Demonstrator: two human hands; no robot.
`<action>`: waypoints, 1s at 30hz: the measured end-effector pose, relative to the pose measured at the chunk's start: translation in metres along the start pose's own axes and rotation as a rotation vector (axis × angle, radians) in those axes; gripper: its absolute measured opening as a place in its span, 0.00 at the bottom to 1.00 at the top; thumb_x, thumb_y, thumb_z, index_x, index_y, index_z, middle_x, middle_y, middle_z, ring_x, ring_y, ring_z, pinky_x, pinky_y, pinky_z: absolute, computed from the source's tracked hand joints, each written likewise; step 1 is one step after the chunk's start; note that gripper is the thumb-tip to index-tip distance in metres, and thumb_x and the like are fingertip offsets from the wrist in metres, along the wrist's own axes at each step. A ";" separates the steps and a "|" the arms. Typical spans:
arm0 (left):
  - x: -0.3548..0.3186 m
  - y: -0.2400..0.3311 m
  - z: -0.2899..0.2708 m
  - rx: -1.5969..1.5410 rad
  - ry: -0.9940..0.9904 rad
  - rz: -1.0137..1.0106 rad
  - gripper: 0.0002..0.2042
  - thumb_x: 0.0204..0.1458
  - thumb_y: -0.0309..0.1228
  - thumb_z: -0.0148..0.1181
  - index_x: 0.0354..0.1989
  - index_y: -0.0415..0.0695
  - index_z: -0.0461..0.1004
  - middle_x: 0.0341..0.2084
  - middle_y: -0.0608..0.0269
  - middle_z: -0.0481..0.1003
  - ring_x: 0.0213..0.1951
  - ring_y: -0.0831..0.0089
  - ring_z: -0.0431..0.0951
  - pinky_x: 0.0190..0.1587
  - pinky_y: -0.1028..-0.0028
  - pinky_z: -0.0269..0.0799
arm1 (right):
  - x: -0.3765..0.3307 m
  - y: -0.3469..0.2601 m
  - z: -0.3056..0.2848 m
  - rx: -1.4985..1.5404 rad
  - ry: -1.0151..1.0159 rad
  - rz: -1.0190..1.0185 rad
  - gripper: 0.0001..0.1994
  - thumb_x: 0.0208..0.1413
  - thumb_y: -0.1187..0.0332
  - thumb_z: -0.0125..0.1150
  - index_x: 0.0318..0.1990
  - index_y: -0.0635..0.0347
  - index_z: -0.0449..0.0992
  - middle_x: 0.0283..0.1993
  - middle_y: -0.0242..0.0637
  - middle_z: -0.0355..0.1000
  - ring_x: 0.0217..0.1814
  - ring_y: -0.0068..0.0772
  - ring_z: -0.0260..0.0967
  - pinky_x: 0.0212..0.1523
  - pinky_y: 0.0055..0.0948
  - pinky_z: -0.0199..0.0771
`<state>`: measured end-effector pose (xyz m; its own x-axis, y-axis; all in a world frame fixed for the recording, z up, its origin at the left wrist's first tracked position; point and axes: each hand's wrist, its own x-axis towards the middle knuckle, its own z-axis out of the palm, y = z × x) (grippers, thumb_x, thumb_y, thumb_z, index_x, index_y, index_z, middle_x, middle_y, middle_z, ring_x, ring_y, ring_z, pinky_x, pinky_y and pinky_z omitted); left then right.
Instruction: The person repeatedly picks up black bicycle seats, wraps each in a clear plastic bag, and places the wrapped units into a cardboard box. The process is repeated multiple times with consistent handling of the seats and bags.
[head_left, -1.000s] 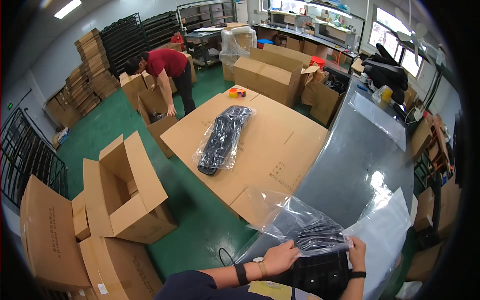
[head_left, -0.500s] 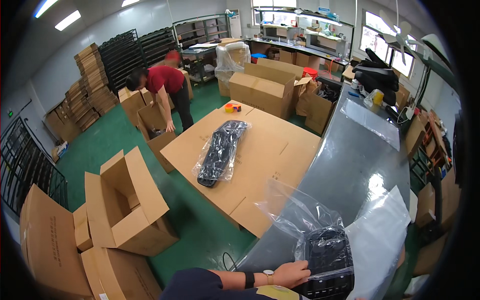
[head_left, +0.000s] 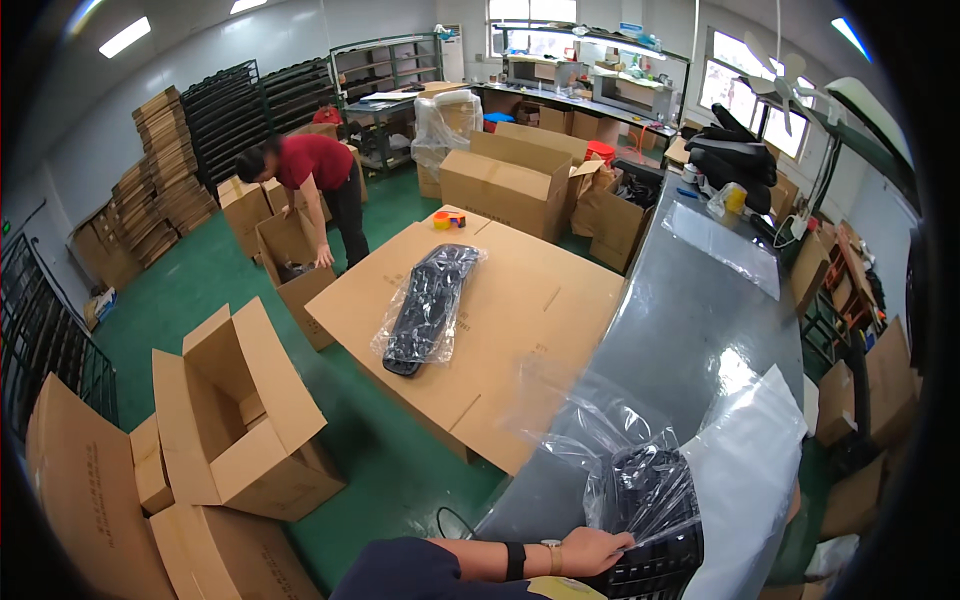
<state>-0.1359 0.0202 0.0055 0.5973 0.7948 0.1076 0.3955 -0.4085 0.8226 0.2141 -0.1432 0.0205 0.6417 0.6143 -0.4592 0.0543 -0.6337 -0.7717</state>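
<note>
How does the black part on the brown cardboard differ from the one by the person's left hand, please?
The far part lies untouched on the brown cardboard; the near part has the left hand on its clear film. The far part shows both ends; the near part runs to the picture's lower edge. Both are black and at least partly covered in clear film.

Small dark lines of print mark the tall brown cardboard box at lower left and the broad, flat brown cardboard mid-view, none clearly legible.
</note>
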 end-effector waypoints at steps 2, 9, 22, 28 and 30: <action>-0.001 -0.001 -0.005 -0.018 0.052 0.016 0.09 0.56 0.39 0.51 0.44 0.54 0.68 0.16 0.58 0.71 0.23 0.54 0.74 0.25 0.60 0.67 | -0.002 -0.006 0.011 0.014 -0.019 -0.006 0.08 0.55 0.69 0.57 0.37 0.65 0.72 0.26 0.39 0.70 0.25 0.27 0.67 0.23 0.25 0.66; 0.047 -0.005 -0.063 -0.233 0.292 -0.099 0.12 0.57 0.40 0.50 0.41 0.49 0.75 0.25 0.53 0.75 0.29 0.53 0.76 0.30 0.63 0.70 | -0.012 -0.029 0.043 0.045 -0.089 -0.042 0.08 0.55 0.69 0.57 0.38 0.65 0.72 0.29 0.39 0.70 0.27 0.27 0.67 0.26 0.26 0.67; 0.081 0.003 -0.065 0.181 0.122 0.377 0.09 0.50 0.36 0.55 0.26 0.45 0.74 0.20 0.54 0.74 0.27 0.54 0.77 0.28 0.58 0.69 | -0.041 -0.059 0.098 0.103 -0.177 -0.056 0.09 0.55 0.69 0.57 0.41 0.64 0.71 0.33 0.39 0.70 0.32 0.29 0.68 0.30 0.27 0.68; 0.035 -0.018 -0.089 0.272 0.031 0.443 0.10 0.52 0.38 0.54 0.34 0.47 0.77 0.22 0.58 0.74 0.26 0.57 0.77 0.27 0.60 0.70 | -0.058 -0.068 0.121 0.118 -0.197 -0.043 0.10 0.55 0.69 0.57 0.43 0.63 0.71 0.35 0.39 0.71 0.34 0.29 0.68 0.32 0.27 0.68; 0.017 -0.019 -0.093 0.220 0.096 0.445 0.10 0.53 0.38 0.54 0.36 0.48 0.77 0.22 0.59 0.74 0.25 0.57 0.77 0.27 0.60 0.71 | -0.063 -0.072 0.130 0.126 -0.217 -0.036 0.10 0.55 0.69 0.57 0.43 0.63 0.71 0.36 0.39 0.71 0.35 0.29 0.68 0.33 0.28 0.68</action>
<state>-0.1983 0.0828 0.0438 0.6783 0.5558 0.4807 0.2611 -0.7938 0.5493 0.0702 -0.0750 0.0472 0.4612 0.7304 -0.5038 -0.0300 -0.5547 -0.8315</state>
